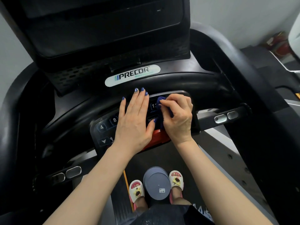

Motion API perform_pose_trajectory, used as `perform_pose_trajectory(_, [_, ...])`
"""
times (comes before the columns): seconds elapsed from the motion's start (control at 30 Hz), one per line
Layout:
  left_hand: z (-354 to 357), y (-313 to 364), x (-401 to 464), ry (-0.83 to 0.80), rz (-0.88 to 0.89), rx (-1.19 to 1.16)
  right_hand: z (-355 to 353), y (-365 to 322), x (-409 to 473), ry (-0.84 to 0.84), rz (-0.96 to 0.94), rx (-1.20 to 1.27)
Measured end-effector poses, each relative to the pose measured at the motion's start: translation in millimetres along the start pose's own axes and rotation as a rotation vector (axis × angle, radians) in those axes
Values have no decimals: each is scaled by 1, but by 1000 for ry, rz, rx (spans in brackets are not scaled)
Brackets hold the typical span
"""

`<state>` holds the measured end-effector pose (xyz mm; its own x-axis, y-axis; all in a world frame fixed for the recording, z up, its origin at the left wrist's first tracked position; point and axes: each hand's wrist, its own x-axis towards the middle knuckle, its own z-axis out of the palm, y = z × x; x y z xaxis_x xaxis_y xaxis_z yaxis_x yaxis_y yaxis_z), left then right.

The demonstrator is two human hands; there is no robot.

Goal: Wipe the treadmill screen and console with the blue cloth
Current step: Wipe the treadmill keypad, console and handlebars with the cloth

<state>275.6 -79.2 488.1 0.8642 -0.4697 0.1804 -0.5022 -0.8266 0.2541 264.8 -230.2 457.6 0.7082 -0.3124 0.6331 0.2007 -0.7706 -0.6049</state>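
Note:
The treadmill's dark screen (103, 28) rises at the top of the view. Below it sits the black console keypad (105, 129) with numbered buttons and a red stop bar (159, 137). My left hand (134, 120) lies flat on the middle of the keypad, fingers straight. My right hand (178, 117) grips a bunched blue cloth (161, 100) and presses it onto the keypad's right part, beside the "12" button. Most of the cloth is hidden inside that hand.
A curved black handlebar (186, 83) runs behind the keypad, with a white brand label (132, 75) above it. Metal grip sensors (225, 117) sit on the side bars. A grey round lid (156, 184) lies on the belt between my slippered feet.

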Motion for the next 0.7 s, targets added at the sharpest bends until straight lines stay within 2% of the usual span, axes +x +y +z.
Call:
perform_pose_trajectory(0.17, [1, -1, 0, -2, 0, -3, 0, 6, -5, -10, -71, -29])
perform_pose_trajectory(0.5, [2, -3, 0, 5, 7, -24, 6, 8, 18, 32, -72, -1])
perform_pose_trajectory(0.7, [1, -1, -1, -17, -2, -25, 2, 11, 23, -37, -129, -13])
